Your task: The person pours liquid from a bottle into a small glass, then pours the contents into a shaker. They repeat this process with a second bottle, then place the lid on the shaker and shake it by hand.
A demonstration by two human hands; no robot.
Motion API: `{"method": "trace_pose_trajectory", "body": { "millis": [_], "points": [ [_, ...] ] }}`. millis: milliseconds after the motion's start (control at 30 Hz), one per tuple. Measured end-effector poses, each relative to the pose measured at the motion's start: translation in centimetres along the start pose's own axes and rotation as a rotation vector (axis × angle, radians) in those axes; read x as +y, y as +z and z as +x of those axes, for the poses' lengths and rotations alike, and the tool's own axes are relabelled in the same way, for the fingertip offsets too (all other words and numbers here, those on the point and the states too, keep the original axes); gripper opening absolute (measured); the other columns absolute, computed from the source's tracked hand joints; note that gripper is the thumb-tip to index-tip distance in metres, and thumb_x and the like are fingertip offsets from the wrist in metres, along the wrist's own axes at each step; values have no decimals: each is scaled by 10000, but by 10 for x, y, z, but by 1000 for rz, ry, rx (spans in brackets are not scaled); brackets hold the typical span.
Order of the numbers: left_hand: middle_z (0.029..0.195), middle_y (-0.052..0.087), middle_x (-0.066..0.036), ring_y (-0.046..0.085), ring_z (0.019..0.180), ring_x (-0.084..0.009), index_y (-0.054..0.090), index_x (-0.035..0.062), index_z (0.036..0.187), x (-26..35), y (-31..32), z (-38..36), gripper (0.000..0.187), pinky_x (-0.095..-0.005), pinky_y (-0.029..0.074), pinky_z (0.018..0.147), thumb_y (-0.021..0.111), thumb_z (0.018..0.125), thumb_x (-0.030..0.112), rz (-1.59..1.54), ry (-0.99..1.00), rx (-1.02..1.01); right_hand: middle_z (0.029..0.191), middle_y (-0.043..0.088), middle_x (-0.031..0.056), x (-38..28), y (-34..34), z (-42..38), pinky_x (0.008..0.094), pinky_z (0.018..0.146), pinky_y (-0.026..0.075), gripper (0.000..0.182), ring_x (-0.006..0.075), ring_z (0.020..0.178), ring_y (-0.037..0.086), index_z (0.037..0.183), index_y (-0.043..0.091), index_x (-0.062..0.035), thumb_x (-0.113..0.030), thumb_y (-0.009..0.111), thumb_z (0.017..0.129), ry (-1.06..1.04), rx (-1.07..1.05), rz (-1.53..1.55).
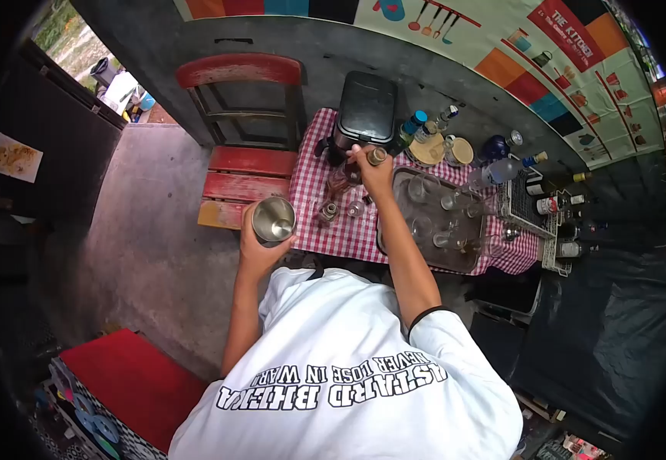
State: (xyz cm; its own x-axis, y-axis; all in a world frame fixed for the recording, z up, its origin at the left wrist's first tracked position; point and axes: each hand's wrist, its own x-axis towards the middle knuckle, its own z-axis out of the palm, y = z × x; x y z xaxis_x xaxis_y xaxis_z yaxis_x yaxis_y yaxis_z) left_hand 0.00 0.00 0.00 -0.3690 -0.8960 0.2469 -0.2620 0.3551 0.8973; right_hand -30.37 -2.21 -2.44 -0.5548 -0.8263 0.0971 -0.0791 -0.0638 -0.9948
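My left hand (256, 251) is closed around a metal shaker tin (274, 218), its open mouth facing up and its inside bare to view. The tin is beside the table's left edge, near the red chair. Over the table, my right hand (376, 178) grips a bottle (377, 156) near its top; most of the bottle's body is hidden by the hand. Close to it on the checked cloth stand a small glass bottle (328, 212) and a small clear glass (356, 208). A black lidded bin (367, 107) stands just behind the right hand.
A tray (463, 266) with several glasses lies right of my right forearm. Several bottles, among them a blue-capped one (409, 129), line the wall. More bottles stand in a wire rack (554, 244). A red chair (248, 161) touches the table's left side; a red-topped box (129, 368) is lower left.
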Motion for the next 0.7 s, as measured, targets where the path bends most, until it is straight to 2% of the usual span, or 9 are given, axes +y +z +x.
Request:
{"method": "trace_pose_trajectory", "body": {
  "millis": [67,100,233,300,433,500,567,700],
  "points": [
    [1276,512,-150,542,1195,-317,458,29,1332,8,5,1,829,-417,439,1015,908,644,143,-28,24,32,761,721,68,-25,-20,-2,288,736,541,249,149,791,705,778,682,0,-197,717,925,-86,-7,13],
    [1276,512,-150,542,1195,-317,458,29,1332,13,-20,13,829,-417,439,1015,908,644,143,39,47,-5,746,709,82,-35,-1,-8,299,755,545,250,163,803,707,767,666,8,-172,700,937,-118,12,137],
    [1284,512,-153,552,1188,-310,457,22,1335,44,9,26,830,-415,452,1009,908,649,141,-82,58,-105,737,677,92,-109,-67,-32,366,825,550,201,207,807,705,790,643,-8,-102,632,967,-291,126,218],
    [1296,511,-154,544,1208,-311,451,29,1348,61,26,37,835,-414,450,1023,904,655,138,-126,126,-171,721,654,81,-134,-101,-46,422,894,513,215,220,779,692,791,614,-25,-108,575,985,-383,169,191],
    [1333,516,-180,569,1221,-312,379,38,1401,95,75,48,879,-410,462,1023,885,690,147,-89,49,-294,657,577,75,-176,-155,-82,436,890,483,258,213,696,632,727,557,-45,-125,549,972,-461,298,210],
    [1339,524,-190,577,1225,-313,353,49,1414,103,102,53,892,-403,469,1018,878,702,165,-87,38,-399,635,547,74,-189,-178,-99,433,889,476,271,207,668,604,706,524,-52,-125,541,967,-512,347,122],
    [1330,531,-198,576,1227,-331,354,49,1409,95,139,52,891,-405,472,1017,876,698,178,-92,18,-517,635,552,76,-197,-198,-114,432,879,479,278,207,661,603,693,507,-53,-120,544,961,-511,393,114],
    [1348,514,-212,522,1280,-373,352,14,1399,64,208,47,902,-434,426,1074,862,669,157,-33,-13,-562,632,565,75,-199,-243,-134,437,861,487,257,206,646,607,704,522,-45,-108,554,951,-519,424,65]
  ]
}}
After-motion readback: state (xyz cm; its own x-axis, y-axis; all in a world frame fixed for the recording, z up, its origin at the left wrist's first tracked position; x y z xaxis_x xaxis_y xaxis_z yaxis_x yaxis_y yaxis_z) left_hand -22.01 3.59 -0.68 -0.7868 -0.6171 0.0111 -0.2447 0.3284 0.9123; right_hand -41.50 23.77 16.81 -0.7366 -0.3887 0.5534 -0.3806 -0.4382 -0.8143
